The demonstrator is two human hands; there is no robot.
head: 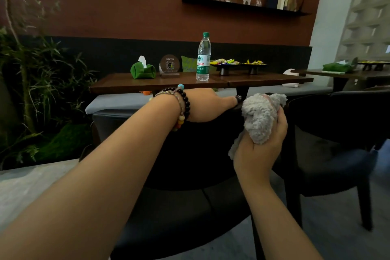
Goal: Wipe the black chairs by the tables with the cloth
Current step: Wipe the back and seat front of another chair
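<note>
Grey cloth point(260, 118) bunched up in right hand point(263, 143), just beside left hand point(205, 104) gripping black chair point(190, 154) top.

The cloth point(260, 119) is pale grey. The chair point(190, 154) is black, the tissue holder point(143, 72) green. The bottle point(203, 57) has a green cap.

1. A black chair point(190, 154) is seen from behind, upright, its curved backrest facing the camera and its seat turned toward the wooden table.
2. A second black chair point(337, 133) is placed just beside it to the right, also upright.
3. A grey, fluffy cloth point(260, 116) is held bunched up at the top edge of the first chair's backrest.
</note>
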